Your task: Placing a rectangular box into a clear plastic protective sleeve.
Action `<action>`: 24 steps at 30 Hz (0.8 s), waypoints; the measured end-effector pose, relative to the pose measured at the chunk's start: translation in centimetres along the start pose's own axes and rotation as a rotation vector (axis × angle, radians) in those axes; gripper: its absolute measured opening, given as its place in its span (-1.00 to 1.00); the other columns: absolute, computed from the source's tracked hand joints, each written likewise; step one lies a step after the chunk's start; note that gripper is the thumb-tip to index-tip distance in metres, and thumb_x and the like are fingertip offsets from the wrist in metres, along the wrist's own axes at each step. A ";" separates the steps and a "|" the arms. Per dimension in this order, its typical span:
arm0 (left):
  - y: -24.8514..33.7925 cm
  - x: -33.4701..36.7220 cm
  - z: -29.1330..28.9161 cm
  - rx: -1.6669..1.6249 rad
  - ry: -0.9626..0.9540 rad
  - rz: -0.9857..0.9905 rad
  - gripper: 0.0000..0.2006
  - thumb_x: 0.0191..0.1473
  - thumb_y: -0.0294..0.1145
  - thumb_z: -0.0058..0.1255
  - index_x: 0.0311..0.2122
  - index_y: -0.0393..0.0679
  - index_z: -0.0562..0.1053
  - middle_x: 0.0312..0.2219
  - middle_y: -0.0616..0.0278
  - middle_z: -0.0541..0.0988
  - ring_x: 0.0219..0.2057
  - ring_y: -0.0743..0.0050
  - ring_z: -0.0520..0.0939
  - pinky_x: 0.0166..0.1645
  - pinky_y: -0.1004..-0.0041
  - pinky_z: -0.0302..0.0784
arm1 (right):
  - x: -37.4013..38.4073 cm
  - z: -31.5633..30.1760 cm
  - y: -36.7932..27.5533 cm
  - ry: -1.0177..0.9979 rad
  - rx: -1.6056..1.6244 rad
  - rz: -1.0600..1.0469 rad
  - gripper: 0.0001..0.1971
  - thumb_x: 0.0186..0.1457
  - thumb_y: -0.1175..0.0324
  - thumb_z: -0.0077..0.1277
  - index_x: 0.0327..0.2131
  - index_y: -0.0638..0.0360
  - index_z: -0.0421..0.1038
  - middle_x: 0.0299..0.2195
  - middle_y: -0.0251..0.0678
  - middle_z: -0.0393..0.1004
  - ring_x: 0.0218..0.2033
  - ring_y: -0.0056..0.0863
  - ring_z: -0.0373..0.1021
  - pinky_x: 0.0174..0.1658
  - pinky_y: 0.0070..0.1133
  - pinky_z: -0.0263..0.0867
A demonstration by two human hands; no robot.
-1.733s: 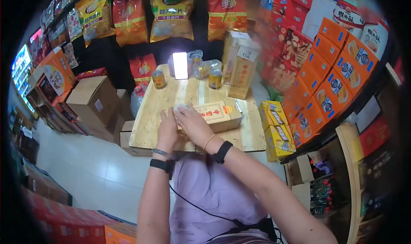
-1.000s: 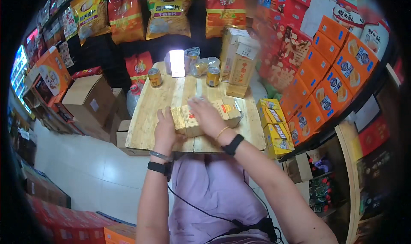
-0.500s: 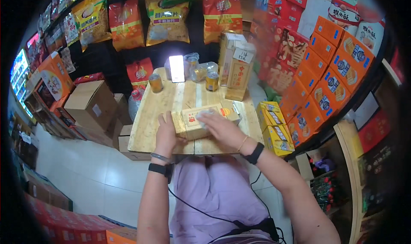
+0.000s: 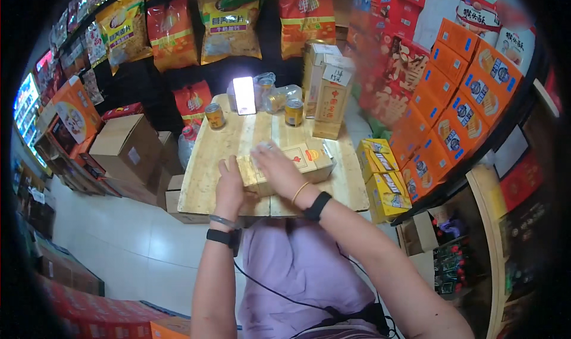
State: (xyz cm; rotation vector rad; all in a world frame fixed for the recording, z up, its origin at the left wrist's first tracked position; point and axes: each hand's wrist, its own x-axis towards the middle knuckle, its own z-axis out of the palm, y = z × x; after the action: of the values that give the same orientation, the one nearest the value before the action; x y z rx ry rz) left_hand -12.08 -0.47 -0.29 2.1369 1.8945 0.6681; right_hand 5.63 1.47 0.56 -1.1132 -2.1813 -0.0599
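Note:
A gold box (image 4: 310, 159) with a pale top panel lies on its side on the wooden table in front of me. My left hand (image 4: 229, 183) grips its left end, fingers along the far side and thumb at the near edge. Across the box's left part reaches my right hand (image 4: 278, 168), pressing a thin white wipe (image 4: 260, 151) on the top face. Most of the wipe is hidden under the fingers, so cannot tell whether it is cloth or paper.
Two tall gold boxes (image 4: 331, 104) stand at the table's (image 4: 199, 187) back right. Two cans (image 4: 215, 116), a plastic-wrapped can and a brightly lit phone (image 4: 244, 95) are along the back. Yellow boxes (image 4: 386, 187) and stacked orange boxes (image 4: 458, 119) stand right; cartons (image 4: 128, 148) left.
My right hand has slid left along the top of the gold box with the wipe, toward my left hand. The left hand and box stay nearly in place.

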 end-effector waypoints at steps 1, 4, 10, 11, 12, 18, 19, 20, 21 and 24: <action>0.0 -0.1 0.1 0.015 0.029 0.033 0.26 -0.61 -0.34 0.58 0.28 -0.22 0.01 0.20 -0.43 0.08 -0.10 -0.35 0.55 -0.07 0.14 0.58 | 0.1 1.0 -1.0 -0.003 0.022 -0.027 -0.57 0.10 0.49 -0.09 0.08 0.25 0.31 0.09 -0.09 0.35 0.19 -0.05 0.21 0.31 -0.29 0.11; -0.7 -0.3 0.4 0.025 0.073 0.058 0.22 -0.57 -0.37 0.56 0.26 -0.21 0.02 0.19 -0.40 0.10 -0.15 -0.33 0.58 -0.13 0.12 0.59 | -0.7 1.0 -3.0 -0.032 0.117 -0.066 -0.59 0.12 0.48 -0.08 0.08 0.25 0.32 0.08 -0.09 0.36 0.19 -0.04 0.20 0.33 -0.30 0.09; 0.0 -0.6 -0.2 -0.021 0.029 0.030 0.28 -0.63 -0.32 0.58 0.27 -0.24 0.01 0.20 -0.40 0.08 -0.08 -0.34 0.54 -0.05 0.14 0.57 | -3.2 -3.6 -1.3 -0.191 0.287 -0.083 -0.63 0.19 0.45 -0.12 0.07 0.23 0.35 0.12 -0.11 0.35 0.19 -0.09 0.21 0.36 -0.32 0.02; 0.2 -0.5 -0.1 -0.032 0.014 0.015 0.33 -0.68 -0.28 0.60 0.28 -0.27 0.00 0.21 -0.39 0.07 -0.01 -0.36 0.51 0.01 0.16 0.55 | -3.9 -4.3 -0.1 -0.193 0.280 -0.078 -0.63 0.19 0.45 -0.12 0.07 0.23 0.35 0.12 -0.11 0.35 0.19 -0.09 0.21 0.36 -0.32 0.02; 0.2 -0.5 -0.1 -0.036 0.013 0.013 0.33 -0.68 -0.28 0.60 0.28 -0.27 0.00 0.21 -0.39 0.07 -0.01 -0.36 0.51 0.01 0.16 0.55 | -4.4 -4.7 1.2 -0.169 0.229 -0.068 -0.64 0.20 0.45 -0.13 0.08 0.23 0.35 0.12 -0.11 0.34 0.19 -0.09 0.21 0.36 -0.32 0.02; 0.6 -0.7 -0.5 -0.004 0.039 0.029 0.28 -0.64 -0.34 0.58 0.28 -0.26 0.02 0.22 -0.40 0.05 -0.10 -0.28 0.57 -0.06 0.19 0.59 | -5.0 -7.9 5.8 -0.085 0.085 0.117 -0.64 0.23 0.43 -0.15 0.09 0.22 0.34 0.13 -0.10 0.34 0.20 -0.10 0.20 0.36 -0.32 0.01; 0.7 -0.8 -0.7 -0.033 0.034 0.022 0.30 -0.66 -0.32 0.58 0.28 -0.28 0.01 0.21 -0.40 0.07 -0.06 -0.31 0.55 -0.02 0.19 0.57 | -4.8 -8.0 6.0 -0.052 0.050 0.121 -0.64 0.23 0.43 -0.15 0.09 0.22 0.34 0.13 -0.10 0.34 0.20 -0.09 0.19 0.35 -0.31 0.03; 1.0 -0.6 -0.7 -0.062 0.027 0.022 0.32 -0.67 -0.30 0.59 0.28 -0.29 0.00 0.19 -0.39 0.09 -0.02 -0.33 0.52 0.02 0.19 0.55 | -4.6 -6.9 6.7 -0.035 -0.010 0.105 -0.63 0.23 0.42 -0.14 0.10 0.21 0.33 0.12 -0.10 0.34 0.20 -0.07 0.19 0.33 -0.30 0.07; 0.8 -0.5 -0.6 -0.060 0.025 0.020 0.32 -0.67 -0.30 0.59 0.28 -0.29 0.00 0.19 -0.39 0.09 -0.02 -0.33 0.52 0.02 0.19 0.55 | -4.1 -6.0 6.3 -0.036 -0.007 0.107 -0.63 0.23 0.42 -0.14 0.10 0.21 0.33 0.12 -0.10 0.34 0.20 -0.07 0.19 0.33 -0.30 0.07; 0.3 -0.4 -0.4 -0.017 0.014 0.002 0.31 -0.66 -0.30 0.59 0.28 -0.30 0.00 0.20 -0.40 0.10 -0.03 -0.35 0.52 0.02 0.18 0.55 | -2.4 -3.2 4.2 0.009 -0.033 0.135 -0.64 0.21 0.44 -0.15 0.07 0.28 0.33 0.10 -0.04 0.35 0.20 -0.10 0.21 0.36 -0.30 0.01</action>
State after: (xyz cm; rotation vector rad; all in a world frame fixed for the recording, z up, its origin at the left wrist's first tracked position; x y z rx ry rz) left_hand -12.01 -1.02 0.14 2.1294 1.8870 0.6990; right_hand 11.46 1.43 0.60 -1.2731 -2.0992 -0.0413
